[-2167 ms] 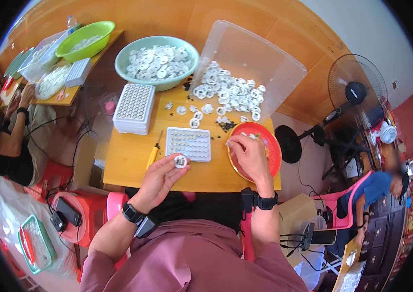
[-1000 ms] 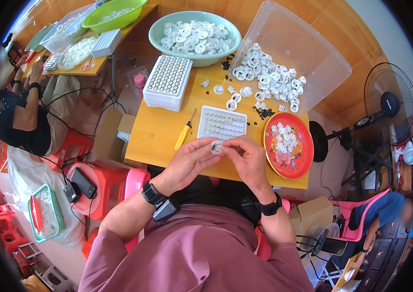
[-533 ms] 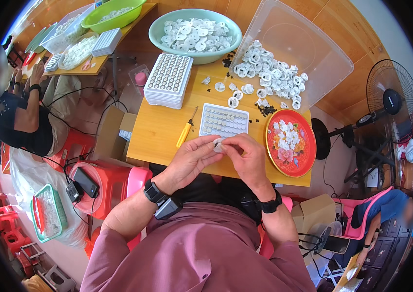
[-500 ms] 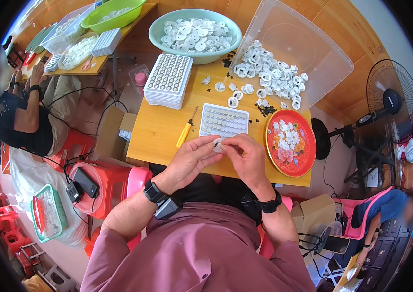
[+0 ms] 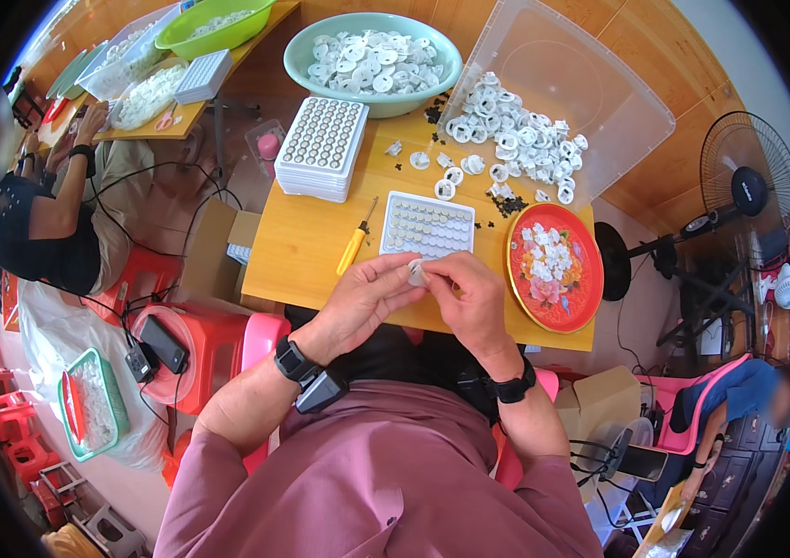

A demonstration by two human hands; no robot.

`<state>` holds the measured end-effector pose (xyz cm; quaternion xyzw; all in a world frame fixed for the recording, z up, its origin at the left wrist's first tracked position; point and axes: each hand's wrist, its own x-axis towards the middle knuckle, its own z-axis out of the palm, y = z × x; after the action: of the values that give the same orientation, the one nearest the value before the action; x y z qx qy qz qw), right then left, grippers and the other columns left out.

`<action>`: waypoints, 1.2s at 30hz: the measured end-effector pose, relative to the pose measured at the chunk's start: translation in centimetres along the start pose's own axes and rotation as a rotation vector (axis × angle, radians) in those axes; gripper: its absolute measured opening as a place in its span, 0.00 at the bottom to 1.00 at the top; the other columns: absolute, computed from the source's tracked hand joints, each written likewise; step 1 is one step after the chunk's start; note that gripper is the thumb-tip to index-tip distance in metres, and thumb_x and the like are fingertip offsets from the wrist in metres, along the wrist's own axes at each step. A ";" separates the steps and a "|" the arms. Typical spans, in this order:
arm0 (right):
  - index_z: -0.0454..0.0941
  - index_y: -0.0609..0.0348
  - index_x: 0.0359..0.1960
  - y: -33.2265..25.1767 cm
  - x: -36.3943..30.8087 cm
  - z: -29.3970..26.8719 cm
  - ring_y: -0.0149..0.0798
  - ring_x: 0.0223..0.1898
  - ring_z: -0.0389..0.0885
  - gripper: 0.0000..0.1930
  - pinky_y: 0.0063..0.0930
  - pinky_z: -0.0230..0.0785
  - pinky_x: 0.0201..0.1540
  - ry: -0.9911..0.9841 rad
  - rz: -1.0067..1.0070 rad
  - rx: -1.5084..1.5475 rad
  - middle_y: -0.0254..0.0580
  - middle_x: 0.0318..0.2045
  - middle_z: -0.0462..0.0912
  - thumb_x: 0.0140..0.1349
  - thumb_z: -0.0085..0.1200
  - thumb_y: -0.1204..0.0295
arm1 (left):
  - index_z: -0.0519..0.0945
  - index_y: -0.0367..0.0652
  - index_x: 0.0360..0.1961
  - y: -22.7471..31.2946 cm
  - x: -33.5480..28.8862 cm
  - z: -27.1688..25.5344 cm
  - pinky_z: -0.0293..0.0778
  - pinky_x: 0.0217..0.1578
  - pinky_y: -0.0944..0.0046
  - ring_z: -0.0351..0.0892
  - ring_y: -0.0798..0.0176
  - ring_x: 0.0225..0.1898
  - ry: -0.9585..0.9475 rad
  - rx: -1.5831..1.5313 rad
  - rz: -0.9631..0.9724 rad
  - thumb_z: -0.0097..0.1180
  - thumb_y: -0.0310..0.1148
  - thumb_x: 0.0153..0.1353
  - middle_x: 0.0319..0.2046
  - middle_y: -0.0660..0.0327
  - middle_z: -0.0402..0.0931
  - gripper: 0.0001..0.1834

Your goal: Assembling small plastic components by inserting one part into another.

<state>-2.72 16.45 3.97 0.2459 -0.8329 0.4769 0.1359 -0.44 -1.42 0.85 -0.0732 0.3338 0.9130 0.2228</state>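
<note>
Between my two hands, over the table's front edge, is a small round white plastic part (image 5: 416,272). My left hand (image 5: 367,296) pinches it between thumb and fingers. The fingertips of my right hand (image 5: 466,293) are closed on its right side. Just beyond the hands lies a white tray (image 5: 455,212) with rows of small round silver pieces like button cells. A yellow-handled screwdriver (image 5: 351,251) lies left of the tray. To the right, a red floral plate (image 5: 517,270) bears a heap of small white parts (image 5: 549,260).
Stacked trays (image 5: 316,172) stand at the back left, with a light green basin (image 5: 297,74) of white parts behind. A clear bin (image 5: 599,102) lies tipped, white parts spilling out. Small black pieces (image 5: 511,205) are scattered nearby. Co-workers sit far left and far right; a black fan (image 5: 748,191) stands right.
My hands stay almost in place, fingers shifting slightly around the white part. The whole view has moved a little. At far left, the co-worker's hands have moved.
</note>
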 end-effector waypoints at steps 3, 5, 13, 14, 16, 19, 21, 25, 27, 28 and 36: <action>0.82 0.60 0.35 0.4 -0.2 0.0 0.44 0.30 0.84 0.05 0.32 0.73 0.30 -0.022 -0.102 -0.116 0.42 0.27 0.81 0.57 0.63 0.78 | 0.74 0.33 0.57 -0.4 0.1 0.1 0.78 0.56 0.65 0.80 0.65 0.52 0.031 0.051 0.026 0.52 0.28 0.71 0.53 0.55 0.78 0.16; 0.81 0.61 0.36 -0.5 -0.4 0.3 0.41 0.31 0.84 0.06 0.30 0.74 0.32 -0.002 0.020 -0.032 0.42 0.27 0.82 0.58 0.62 0.78 | 0.74 0.33 0.57 -0.3 0.0 0.6 0.78 0.56 0.64 0.80 0.65 0.52 0.012 0.174 0.091 0.52 0.28 0.71 0.52 0.55 0.78 0.16; 0.80 0.65 0.41 0.1 -0.2 -0.5 0.28 0.35 0.85 0.08 0.23 0.77 0.40 -0.147 0.433 0.425 0.41 0.33 0.87 0.61 0.62 0.77 | 0.73 0.35 0.54 -0.6 0.0 0.3 0.78 0.52 0.65 0.81 0.66 0.49 -0.032 0.421 0.235 0.52 0.27 0.71 0.47 0.56 0.81 0.13; 0.81 0.66 0.41 0.4 -0.4 -0.5 0.29 0.35 0.86 0.08 0.23 0.77 0.40 -0.153 0.453 0.429 0.41 0.33 0.87 0.61 0.62 0.77 | 0.73 0.35 0.53 -0.6 0.1 0.3 0.78 0.51 0.66 0.81 0.66 0.49 -0.041 0.425 0.251 0.52 0.27 0.71 0.46 0.56 0.81 0.12; 0.81 0.66 0.41 0.5 -0.4 -0.4 0.29 0.35 0.86 0.08 0.22 0.77 0.40 -0.165 0.471 0.434 0.41 0.33 0.87 0.61 0.61 0.76 | 0.72 0.35 0.52 -0.6 0.0 0.4 0.79 0.50 0.66 0.81 0.67 0.48 -0.044 0.428 0.269 0.52 0.27 0.71 0.46 0.56 0.81 0.11; 0.82 0.66 0.40 -0.3 -0.2 -0.5 0.30 0.35 0.86 0.08 0.22 0.77 0.40 -0.170 0.474 0.413 0.41 0.32 0.87 0.61 0.61 0.76 | 0.72 0.36 0.49 -0.5 -0.1 0.4 0.79 0.49 0.67 0.81 0.67 0.47 -0.046 0.487 0.284 0.52 0.27 0.71 0.44 0.57 0.82 0.09; 0.82 0.66 0.40 -0.7 0.0 -0.7 0.30 0.35 0.87 0.07 0.22 0.77 0.39 -0.197 0.461 0.358 0.42 0.32 0.88 0.61 0.60 0.77 | 0.72 0.36 0.47 -0.5 -0.2 0.5 0.79 0.48 0.67 0.81 0.68 0.46 -0.033 0.535 0.313 0.52 0.27 0.71 0.42 0.57 0.82 0.08; 0.83 0.65 0.39 -0.8 -0.1 -0.6 0.24 0.31 0.82 0.07 0.18 0.71 0.35 -0.193 0.460 0.373 0.36 0.31 0.86 0.60 0.63 0.76 | 0.72 0.35 0.46 -0.8 -0.2 0.4 0.79 0.47 0.67 0.82 0.68 0.45 -0.031 0.525 0.334 0.52 0.27 0.72 0.41 0.57 0.82 0.07; 0.82 0.66 0.38 -0.9 -0.1 -0.6 0.30 0.34 0.87 0.06 0.23 0.77 0.38 -0.217 0.438 0.326 0.41 0.31 0.87 0.61 0.60 0.77 | 0.72 0.35 0.45 -0.9 -0.2 0.2 0.80 0.47 0.67 0.82 0.68 0.44 -0.032 0.553 0.324 0.51 0.27 0.72 0.40 0.57 0.81 0.07; 0.82 0.66 0.38 -1.0 -0.3 -0.5 0.30 0.34 0.87 0.06 0.23 0.77 0.38 -0.220 0.439 0.326 0.41 0.31 0.87 0.61 0.60 0.77 | 0.72 0.35 0.45 -0.9 -0.3 0.2 0.80 0.47 0.67 0.82 0.68 0.44 -0.030 0.552 0.324 0.51 0.27 0.72 0.40 0.57 0.81 0.07; 0.82 0.63 0.35 1.0 -0.5 -0.4 0.27 0.30 0.83 0.05 0.21 0.73 0.35 -0.147 0.504 0.426 0.39 0.29 0.85 0.59 0.61 0.75 | 0.73 0.36 0.50 0.2 -0.2 0.6 0.80 0.52 0.66 0.81 0.64 0.49 -0.037 0.201 0.075 0.49 0.31 0.73 0.47 0.57 0.79 0.10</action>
<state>-2.82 17.37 3.21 0.0888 -0.7567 0.6397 -0.1011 -0.36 -1.23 1.46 -0.0211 0.4222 0.8837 0.2009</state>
